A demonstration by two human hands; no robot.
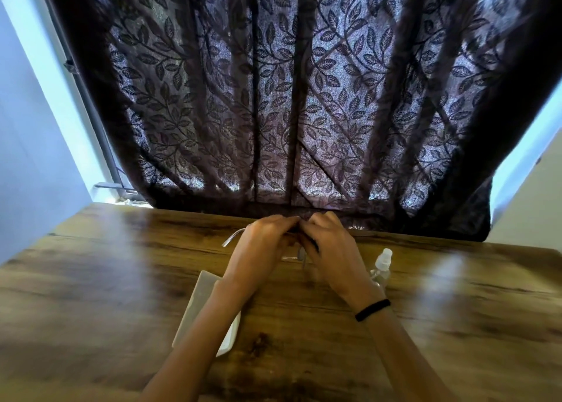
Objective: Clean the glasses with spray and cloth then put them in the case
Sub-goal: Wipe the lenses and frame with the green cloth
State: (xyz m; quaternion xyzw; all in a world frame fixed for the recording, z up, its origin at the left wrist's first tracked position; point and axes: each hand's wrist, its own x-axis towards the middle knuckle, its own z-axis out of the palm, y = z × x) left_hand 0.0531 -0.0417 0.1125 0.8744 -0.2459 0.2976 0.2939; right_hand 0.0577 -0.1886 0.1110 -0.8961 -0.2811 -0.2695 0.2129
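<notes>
My left hand (261,243) and my right hand (328,249) meet above the far middle of the wooden table, fingers curled. Between them they hold the glasses (234,237); one clear temple arm sticks out to the left, and a nose pad shows below the hands. A dark cloth (311,243) is pinched in my right fingers against the frame. The lenses are hidden by my hands. A small clear spray bottle (381,266) with a white cap stands just right of my right wrist. The white case (202,307) lies under my left forearm.
The wooden table (106,280) stretches to both sides. A dark leaf-patterned curtain (289,97) hangs right behind the table's far edge. Pale walls flank it left and right.
</notes>
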